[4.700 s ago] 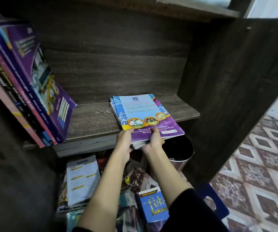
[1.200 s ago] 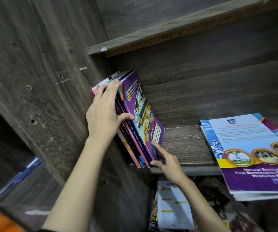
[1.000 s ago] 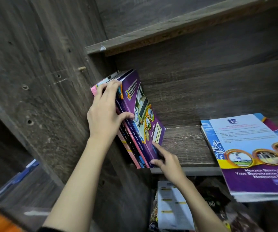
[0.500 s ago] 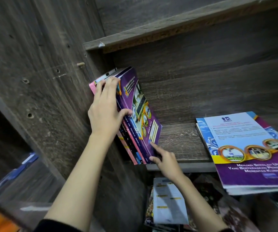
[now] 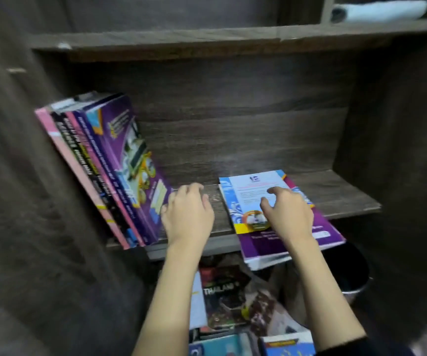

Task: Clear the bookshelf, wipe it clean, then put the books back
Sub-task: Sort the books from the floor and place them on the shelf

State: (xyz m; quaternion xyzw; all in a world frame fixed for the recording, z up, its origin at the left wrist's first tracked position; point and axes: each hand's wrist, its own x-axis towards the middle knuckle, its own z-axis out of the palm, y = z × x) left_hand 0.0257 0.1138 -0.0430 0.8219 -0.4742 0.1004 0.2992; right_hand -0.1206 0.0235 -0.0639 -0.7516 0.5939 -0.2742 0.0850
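Note:
A dark wooden bookshelf board carries two groups of books. Several books with purple, pink and black covers lean against the left wall. A flat stack of purple and blue booklets lies at the right and overhangs the front edge. My left hand hovers with loosely curled fingers over the bare board, just right of the leaning books, holding nothing. My right hand sits over the flat stack with relaxed fingers. The view is blurred by motion.
Below the shelf lies a pile of loose books and magazines. A dark round bin stands under the board's right end. Another shelf board runs above, with a pale object on it at the top right.
Both hands have left the leaning books and moved right. The left hand now hovers over the bare board and the right hand is over the flat stack. The view swung right.

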